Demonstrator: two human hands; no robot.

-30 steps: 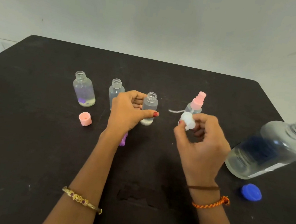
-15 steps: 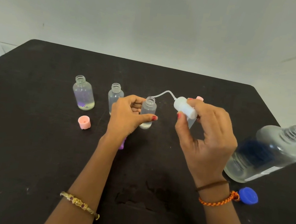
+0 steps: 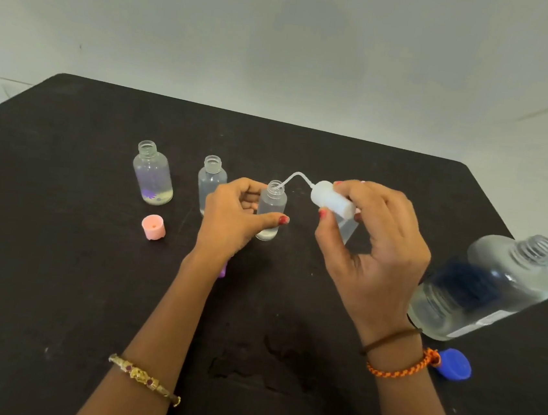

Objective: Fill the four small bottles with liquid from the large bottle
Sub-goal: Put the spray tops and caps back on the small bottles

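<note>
Black table [image 3: 54,285] w/ bottles [image 3: 152,174], caps [image 3: 153,227]

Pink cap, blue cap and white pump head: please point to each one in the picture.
pink cap [image 3: 153,227], head view, on its side wall.
blue cap [image 3: 454,364], head view, on its top.
white pump head [image 3: 331,198], head view, on its white body.

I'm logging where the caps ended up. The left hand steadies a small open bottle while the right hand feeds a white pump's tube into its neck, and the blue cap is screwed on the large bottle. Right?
Not quite. The head view shows the blue cap lying on the table beside the large bottle, whose neck is open. The rest holds: left hand steadying the small bottle, right hand feeding in the white pump.
</note>
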